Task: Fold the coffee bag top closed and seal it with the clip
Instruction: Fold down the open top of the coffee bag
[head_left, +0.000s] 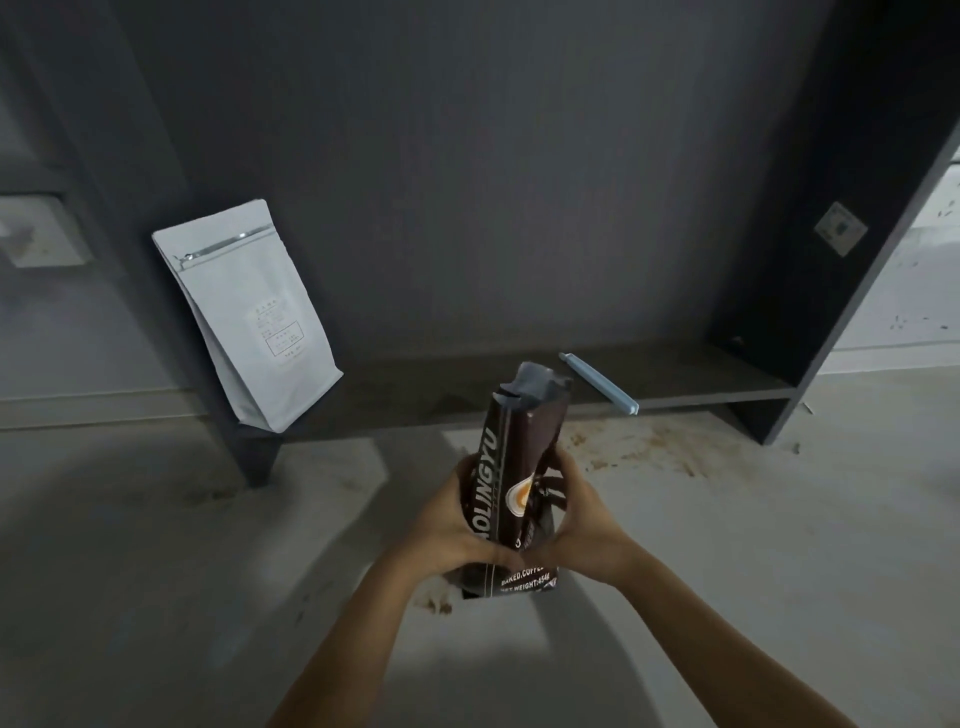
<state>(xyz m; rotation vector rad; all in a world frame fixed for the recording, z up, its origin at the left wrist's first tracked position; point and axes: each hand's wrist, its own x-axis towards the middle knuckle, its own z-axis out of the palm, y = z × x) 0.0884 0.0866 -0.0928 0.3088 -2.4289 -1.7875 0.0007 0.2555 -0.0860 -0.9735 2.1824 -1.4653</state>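
Note:
A dark brown coffee bag with white lettering stands upright in the lower middle of the view. Its top is open and crumpled, showing a silvery lining. My left hand wraps the bag's left side and my right hand wraps its right side, thumbs meeting on the front near the base. A long light-blue clip lies on the low dark shelf behind the bag, up and to the right of the bag's top, touched by neither hand.
A white zip-top pouch leans against the left upright of the dark shelf unit. Brown coffee stains mark the pale floor in front of the shelf and near the bag's base.

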